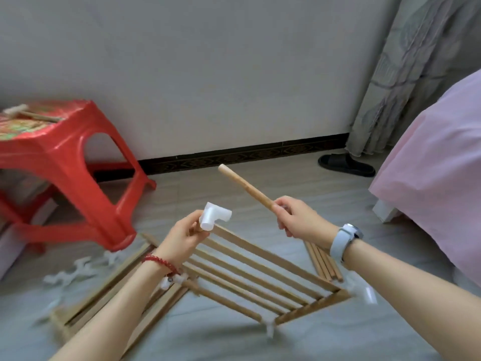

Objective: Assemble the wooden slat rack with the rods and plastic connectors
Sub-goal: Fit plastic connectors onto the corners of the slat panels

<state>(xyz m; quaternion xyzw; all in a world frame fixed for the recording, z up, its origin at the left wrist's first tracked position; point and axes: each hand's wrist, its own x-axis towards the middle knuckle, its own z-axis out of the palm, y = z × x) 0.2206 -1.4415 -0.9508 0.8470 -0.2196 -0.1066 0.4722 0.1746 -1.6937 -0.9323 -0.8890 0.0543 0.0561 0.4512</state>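
Note:
A wooden slat panel (250, 277) is lifted and tilted above the floor, with white plastic connectors at its corners. My left hand (182, 238) grips its far corner just under a white elbow connector (214, 216). My right hand (299, 220) holds a loose wooden rod (244, 185) by its near end, the rod pointing up and to the left, apart from the connector. Another slat panel (104, 290) lies flat on the floor under my left arm. A bundle of spare rods (322, 261) rests on the floor below my right wrist.
A red plastic stool (65, 162) stands at the left with a small wooden mallet (23, 112) on top. Loose white connectors (78, 269) lie on the floor near it. A pink bed cover (437, 178), a black slipper (346, 165) and a curtain are at the right.

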